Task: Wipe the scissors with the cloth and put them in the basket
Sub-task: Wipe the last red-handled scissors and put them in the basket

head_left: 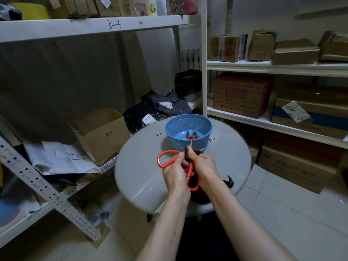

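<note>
Scissors (190, 172) held above glass table (143, 166), long axis running away from body, steel tip aimed at basket (175, 140) just beyond.
Left hand (174, 172): fingers curled round shank by red plastic loops.
Right hand (204, 166): fingers pinching dark brown cloth (194, 150) round blade; only tip shows.
Cloth soft, bunched; tail hangs below wrist.
Basket: blue perforated plastic, round, open top; second pair (192, 137) lies inside.
Judgement: wiping under way; drop needs short forward reach, left hand carrying.

left hand (174, 173) bare | right hand (206, 166) bare | forearms (167, 227) bare to frame edge | dark clothing (203, 242) below
</note>
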